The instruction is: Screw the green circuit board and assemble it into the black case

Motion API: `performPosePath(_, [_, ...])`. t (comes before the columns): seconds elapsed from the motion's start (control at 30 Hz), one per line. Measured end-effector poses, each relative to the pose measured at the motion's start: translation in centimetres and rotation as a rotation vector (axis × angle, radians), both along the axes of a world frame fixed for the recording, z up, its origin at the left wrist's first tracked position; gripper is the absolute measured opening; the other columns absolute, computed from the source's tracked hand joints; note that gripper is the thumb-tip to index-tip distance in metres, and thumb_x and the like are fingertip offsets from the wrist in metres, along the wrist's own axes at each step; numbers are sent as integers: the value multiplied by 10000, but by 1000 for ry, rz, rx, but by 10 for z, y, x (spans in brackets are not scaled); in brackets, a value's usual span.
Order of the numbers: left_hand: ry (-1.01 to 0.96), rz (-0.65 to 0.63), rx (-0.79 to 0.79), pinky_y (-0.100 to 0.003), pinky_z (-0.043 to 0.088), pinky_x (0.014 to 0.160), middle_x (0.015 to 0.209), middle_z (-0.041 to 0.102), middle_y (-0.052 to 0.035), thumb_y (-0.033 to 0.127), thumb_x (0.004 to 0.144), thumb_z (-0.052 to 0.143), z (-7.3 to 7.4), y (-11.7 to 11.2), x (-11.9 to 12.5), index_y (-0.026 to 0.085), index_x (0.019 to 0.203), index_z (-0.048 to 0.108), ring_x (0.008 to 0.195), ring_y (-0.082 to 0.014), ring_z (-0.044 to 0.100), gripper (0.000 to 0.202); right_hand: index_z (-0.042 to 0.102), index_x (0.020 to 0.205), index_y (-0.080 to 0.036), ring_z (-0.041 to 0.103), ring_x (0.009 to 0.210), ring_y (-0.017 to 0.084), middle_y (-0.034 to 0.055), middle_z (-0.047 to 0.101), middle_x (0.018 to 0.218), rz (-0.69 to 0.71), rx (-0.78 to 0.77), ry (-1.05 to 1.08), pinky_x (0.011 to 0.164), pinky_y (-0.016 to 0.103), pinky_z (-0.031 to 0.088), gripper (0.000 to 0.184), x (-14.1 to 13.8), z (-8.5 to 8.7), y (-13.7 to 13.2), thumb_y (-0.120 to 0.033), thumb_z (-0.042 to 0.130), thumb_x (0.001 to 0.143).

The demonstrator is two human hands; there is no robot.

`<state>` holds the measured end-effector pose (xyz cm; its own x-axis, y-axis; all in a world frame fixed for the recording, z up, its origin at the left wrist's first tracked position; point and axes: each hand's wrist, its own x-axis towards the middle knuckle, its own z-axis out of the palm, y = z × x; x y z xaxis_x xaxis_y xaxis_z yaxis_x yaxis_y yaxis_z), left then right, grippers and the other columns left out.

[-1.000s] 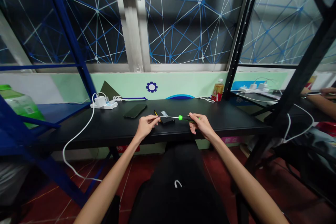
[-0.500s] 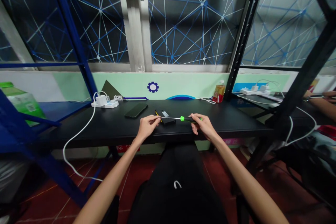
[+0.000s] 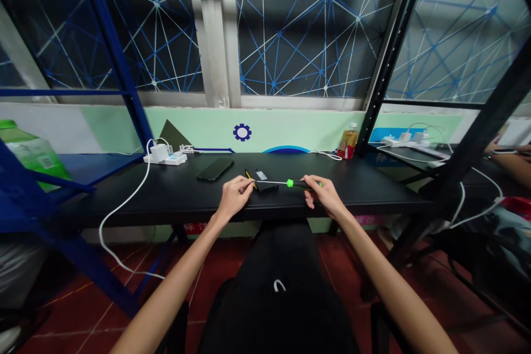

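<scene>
My right hand (image 3: 321, 192) is closed round the black and green handle of a screwdriver (image 3: 296, 183), which lies level with its thin shaft to the left. The fingertips of my left hand (image 3: 236, 195) are pinched together at the shaft's tip. Whether a small part is also between them, I cannot tell. Just behind the shaft, a flat black case (image 3: 265, 187) with a pale label rests on the black desk (image 3: 174, 199). A thin yellow and black strip (image 3: 249, 174) shows by its left edge. A dark phone (image 3: 215, 169) lies farther left.
A white power strip (image 3: 166, 159) with a hanging cable (image 3: 120, 210) is at the back left. A bottle (image 3: 347, 141) and a white cable (image 3: 327, 155) are at the back right. Posts flank the desk. A person's arm (image 3: 512, 161) shows far right, a green container (image 3: 33, 155) far left.
The view has tilted and shifted slightly. Both hands keep their grip, and the screwdriver stays nearly level between them.
</scene>
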<state>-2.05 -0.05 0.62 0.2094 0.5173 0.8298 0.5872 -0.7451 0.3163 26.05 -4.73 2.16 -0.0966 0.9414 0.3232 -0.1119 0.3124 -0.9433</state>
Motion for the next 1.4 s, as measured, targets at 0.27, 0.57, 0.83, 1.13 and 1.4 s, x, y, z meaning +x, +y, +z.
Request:
performPosePath(0.27, [-19,-22,-23,-235,489,564,822,719,-39,264,917,575,1,-2,1,190,882,770,632,-130,616,212,622,851,-163,548,358,109,-33,585,527,-4,13,-39,334,198,397,415,-2,-1,0,-573,677,819])
performPosePath(0.57, [38,9,15,-243,502,578,837,713,-39,224,926,563,-3,0,1,180,905,758,637,-131,623,201,614,874,-168,543,355,111,-43,564,521,-24,54,-104,343,201,407,416,-2,3,-3,-578,664,825])
performPosePath(0.83, [138,73,98,-266,526,679,879,726,-55,189,936,540,-8,1,2,172,950,748,674,-146,658,209,636,926,-172,533,367,103,-52,531,481,-97,195,-312,397,192,375,405,-3,14,-17,-572,590,884])
performPosePath(1.13, [179,69,121,-266,537,705,923,720,-71,190,954,515,-9,1,1,176,1008,733,710,-152,667,225,636,942,-167,534,370,121,-40,534,482,-114,190,-341,395,211,384,462,-3,14,-18,-617,565,870])
performPosePath(1.4, [149,76,100,-262,526,687,894,719,-69,183,941,542,-7,1,1,158,976,736,690,-150,662,198,627,941,-169,540,372,113,-50,537,513,-72,151,-255,384,204,388,441,-4,15,-18,-600,608,850])
